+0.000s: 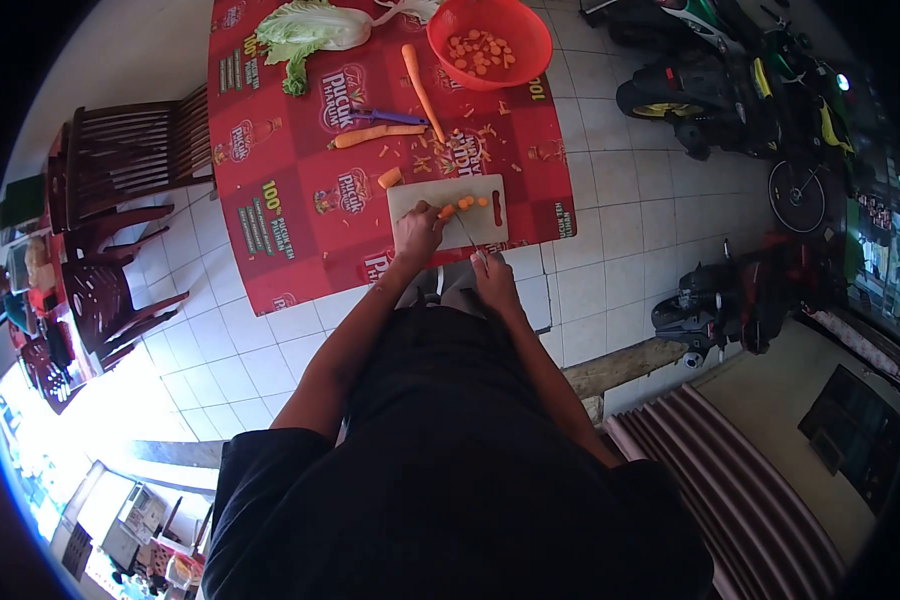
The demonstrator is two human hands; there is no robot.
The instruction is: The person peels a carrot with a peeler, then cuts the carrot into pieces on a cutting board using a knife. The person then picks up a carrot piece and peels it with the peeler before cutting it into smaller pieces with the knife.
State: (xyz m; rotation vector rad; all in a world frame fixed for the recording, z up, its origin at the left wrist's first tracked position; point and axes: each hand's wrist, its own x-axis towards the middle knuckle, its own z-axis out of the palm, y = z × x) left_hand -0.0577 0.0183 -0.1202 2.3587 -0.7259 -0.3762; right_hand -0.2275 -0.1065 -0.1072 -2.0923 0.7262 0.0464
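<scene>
My left hand (419, 230) is closed on a carrot piece (445, 212) over the white cutting board (490, 190). In my right hand (493, 277) is a knife (467, 236), its thin blade reaching onto the board beside the carrot. Several carrot slices (466, 202) lie on the board to the right of my left hand. A carrot chunk (390, 178) sits at the board's upper left corner. Above the board are two whole carrots (418, 85), a purple peeler (385, 118) and scattered peelings (425, 160).
The table has a red printed cloth (300, 215). At its far side are a leafy cabbage (320, 30) and a red bowl (505, 75) with carrot slices. Wooden chairs (130, 140) stand left; motorbikes (690, 90) and a bicycle wheel (798, 190) are at right.
</scene>
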